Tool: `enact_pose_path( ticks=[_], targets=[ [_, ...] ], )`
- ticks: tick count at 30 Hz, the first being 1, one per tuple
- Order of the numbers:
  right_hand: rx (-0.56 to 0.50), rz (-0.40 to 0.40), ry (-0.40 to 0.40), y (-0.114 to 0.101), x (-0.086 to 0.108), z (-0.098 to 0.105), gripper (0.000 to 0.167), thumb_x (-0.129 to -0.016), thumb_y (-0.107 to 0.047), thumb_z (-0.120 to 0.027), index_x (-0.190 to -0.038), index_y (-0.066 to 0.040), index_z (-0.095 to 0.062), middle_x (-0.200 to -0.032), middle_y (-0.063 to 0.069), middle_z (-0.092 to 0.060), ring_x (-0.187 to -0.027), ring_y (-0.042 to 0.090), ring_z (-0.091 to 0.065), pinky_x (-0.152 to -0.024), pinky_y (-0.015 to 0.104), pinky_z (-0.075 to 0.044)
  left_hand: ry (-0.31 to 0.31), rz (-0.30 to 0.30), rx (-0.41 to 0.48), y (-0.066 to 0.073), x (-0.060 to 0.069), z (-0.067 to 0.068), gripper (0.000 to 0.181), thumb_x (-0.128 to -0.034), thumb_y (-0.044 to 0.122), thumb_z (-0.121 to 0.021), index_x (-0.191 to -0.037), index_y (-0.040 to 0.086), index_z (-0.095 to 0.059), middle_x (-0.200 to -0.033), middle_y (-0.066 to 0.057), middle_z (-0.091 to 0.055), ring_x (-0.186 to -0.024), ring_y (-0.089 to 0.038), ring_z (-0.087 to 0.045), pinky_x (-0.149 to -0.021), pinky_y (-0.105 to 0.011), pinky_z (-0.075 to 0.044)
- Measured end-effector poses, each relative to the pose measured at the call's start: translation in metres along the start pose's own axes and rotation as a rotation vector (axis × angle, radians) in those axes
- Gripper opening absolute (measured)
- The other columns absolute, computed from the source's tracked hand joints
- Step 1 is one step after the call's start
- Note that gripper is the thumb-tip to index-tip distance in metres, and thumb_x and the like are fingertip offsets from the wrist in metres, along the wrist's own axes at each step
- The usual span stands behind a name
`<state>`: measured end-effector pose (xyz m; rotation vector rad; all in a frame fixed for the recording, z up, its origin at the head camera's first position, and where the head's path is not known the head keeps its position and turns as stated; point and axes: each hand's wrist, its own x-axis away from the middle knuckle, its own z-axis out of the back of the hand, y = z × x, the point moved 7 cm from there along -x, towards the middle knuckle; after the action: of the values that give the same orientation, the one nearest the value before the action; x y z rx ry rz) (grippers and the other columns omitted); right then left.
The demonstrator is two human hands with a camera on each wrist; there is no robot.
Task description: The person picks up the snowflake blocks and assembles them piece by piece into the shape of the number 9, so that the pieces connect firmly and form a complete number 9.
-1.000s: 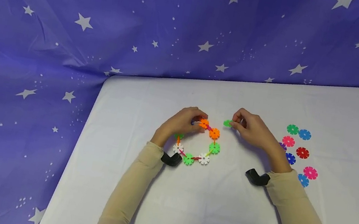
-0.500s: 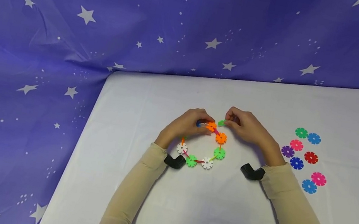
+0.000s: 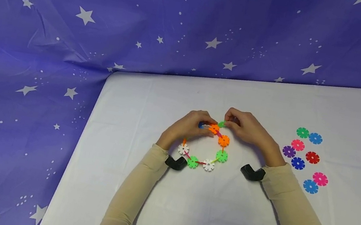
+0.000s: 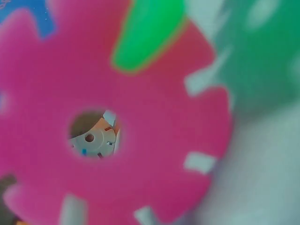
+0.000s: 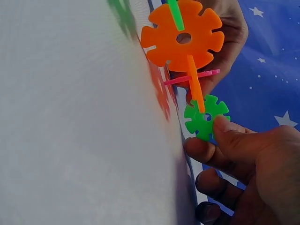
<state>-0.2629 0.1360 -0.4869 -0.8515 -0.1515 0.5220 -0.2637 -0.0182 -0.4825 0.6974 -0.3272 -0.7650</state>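
Observation:
A ring of linked notched discs in orange, green, white and other colours stands around the left hand. The left hand [image 3: 190, 125] pinches an orange disc [image 3: 214, 129] at the ring's upper side. Thumb and forefinger of the right hand [image 3: 249, 128] pinch a green disc [image 3: 222, 124] at its edge. In the right wrist view that green disc [image 5: 201, 123] meets the edge of an upright orange disc [image 5: 196, 89]; how deep they interlock I cannot tell. A pink disc [image 4: 154, 117] fills much of the left wrist view, with a green one [image 4: 152, 33] in its slot.
Loose discs lie on the white table [image 3: 185, 215] right of the right hand, among them red [image 3: 312, 157], purple [image 3: 289, 151], dark blue [image 3: 298, 163] and pink [image 3: 320, 179]. A purple cloth with stars [image 3: 180, 22] hangs behind the table.
The right hand has moved left with the green disc, from a gap beside the ring up to the orange disc. The left hand and ring appear slightly further right in the head view.

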Motion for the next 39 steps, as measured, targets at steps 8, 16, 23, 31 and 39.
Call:
enact_pose_path(
  ticks=[8,16,23,31,39],
  targets=[
    [0.033,0.012,0.004,-0.0023,-0.0014,-0.0019,0.005,-0.095,-0.013,-0.064,-0.094,-0.011,-0.060,-0.082,0.003,-0.063,-0.074,0.018,-0.052,-0.071,0.034,-0.043,0.020,-0.001,0.024,-0.0040,0.0026,0.0026,0.038,-0.0856,0.025,-0.077,-0.119,0.010,-0.071,-0.102,0.000,-0.068,-0.090,-0.008,-0.059,-0.084,-0.022,-0.047],
    [0.052,-0.011,-0.019,-0.0052,-0.0037,-0.0056,0.005,-0.095,-0.014,-0.064,-0.095,-0.011,-0.060,-0.085,0.004,-0.063,-0.076,0.018,-0.054,-0.072,0.035,-0.044,0.018,0.000,0.029,-0.0034,0.0024,0.0018,0.039,-0.0843,0.025,-0.078,-0.119,0.009,-0.071,-0.101,-0.001,-0.068,-0.087,-0.009,-0.057,-0.082,-0.022,-0.046],
    [0.099,-0.026,0.008,-0.0064,-0.0048,-0.0056,0.004,-0.094,-0.016,-0.067,-0.095,-0.012,-0.065,-0.082,0.003,-0.065,-0.073,0.018,-0.054,-0.070,0.035,-0.043,-0.008,0.030,0.008,-0.0039,0.0021,0.0040,0.049,-0.0823,0.029,-0.079,-0.125,0.009,-0.067,-0.106,-0.002,-0.066,-0.095,-0.011,-0.058,-0.088,-0.024,-0.047],
    [0.107,-0.030,0.014,-0.0058,-0.0041,-0.0074,0.005,-0.093,-0.016,-0.067,-0.094,-0.012,-0.065,-0.081,0.003,-0.064,-0.073,0.018,-0.054,-0.069,0.035,-0.043,-0.019,0.094,-0.017,-0.0095,0.0053,0.0081,0.049,-0.0812,0.027,-0.081,-0.123,0.008,-0.067,-0.106,-0.003,-0.064,-0.096,-0.013,-0.058,-0.089,-0.025,-0.047],
    [0.112,-0.014,0.025,-0.0084,-0.0030,-0.0077,0.006,-0.093,-0.016,-0.067,-0.094,-0.010,-0.066,-0.083,0.003,-0.066,-0.073,0.017,-0.056,-0.070,0.035,-0.044,0.009,0.013,-0.042,-0.0047,0.0022,0.0037,0.038,-0.0853,0.027,-0.077,-0.117,0.008,-0.071,-0.100,-0.002,-0.068,-0.086,-0.011,-0.056,-0.083,-0.024,-0.045]
  ],
)
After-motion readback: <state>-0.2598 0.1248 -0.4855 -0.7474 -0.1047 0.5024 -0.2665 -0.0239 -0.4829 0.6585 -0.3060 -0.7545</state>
